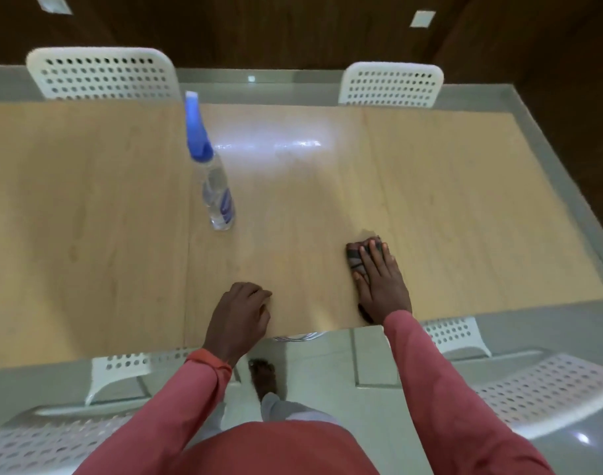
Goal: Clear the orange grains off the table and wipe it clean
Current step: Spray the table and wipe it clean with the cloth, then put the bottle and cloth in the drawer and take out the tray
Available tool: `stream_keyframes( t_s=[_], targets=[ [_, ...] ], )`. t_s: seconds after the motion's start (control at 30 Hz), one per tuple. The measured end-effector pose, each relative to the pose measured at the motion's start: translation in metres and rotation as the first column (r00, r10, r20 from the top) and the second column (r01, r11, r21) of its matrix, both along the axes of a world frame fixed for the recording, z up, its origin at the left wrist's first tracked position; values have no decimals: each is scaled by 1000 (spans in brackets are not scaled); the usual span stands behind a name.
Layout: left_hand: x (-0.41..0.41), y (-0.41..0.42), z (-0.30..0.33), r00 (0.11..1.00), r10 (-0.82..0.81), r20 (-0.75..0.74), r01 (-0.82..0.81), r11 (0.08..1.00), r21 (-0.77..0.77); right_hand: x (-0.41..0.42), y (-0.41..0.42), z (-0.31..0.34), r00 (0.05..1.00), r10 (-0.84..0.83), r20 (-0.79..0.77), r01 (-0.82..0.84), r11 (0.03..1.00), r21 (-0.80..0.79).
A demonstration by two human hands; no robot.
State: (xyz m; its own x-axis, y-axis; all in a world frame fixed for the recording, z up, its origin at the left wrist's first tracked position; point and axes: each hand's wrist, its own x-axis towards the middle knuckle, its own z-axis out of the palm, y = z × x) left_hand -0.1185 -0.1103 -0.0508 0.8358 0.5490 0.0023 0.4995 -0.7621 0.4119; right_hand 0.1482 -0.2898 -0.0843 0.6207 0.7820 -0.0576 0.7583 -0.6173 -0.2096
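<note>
While right hand presses cloth flat, fingers straight, unwiped table lies toward 9 o'clock; left hand curled, empty; no grains visible.

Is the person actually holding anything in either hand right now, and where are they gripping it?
Nothing is gripped. The right hand presses flat on top of a dark cloth on the table; the left hand rests loosely curled, empty, near the table's edge.

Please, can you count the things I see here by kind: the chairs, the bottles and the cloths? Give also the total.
White perforated chairs: 5, two at the far side, two tucked at the near edge, one at the near right
Spray bottle: 1
Cloth, under the right hand: 1
Total: 7
</note>
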Motion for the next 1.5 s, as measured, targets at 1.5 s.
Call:
stream_keyframes(
  t_s=[1.5],
  targets=[
    [-34, -16, 9, 962, 10, -272, -49, 989, -137, -186, -12, -19, 940, -57, -337, -139, 837, -529]
  ],
)
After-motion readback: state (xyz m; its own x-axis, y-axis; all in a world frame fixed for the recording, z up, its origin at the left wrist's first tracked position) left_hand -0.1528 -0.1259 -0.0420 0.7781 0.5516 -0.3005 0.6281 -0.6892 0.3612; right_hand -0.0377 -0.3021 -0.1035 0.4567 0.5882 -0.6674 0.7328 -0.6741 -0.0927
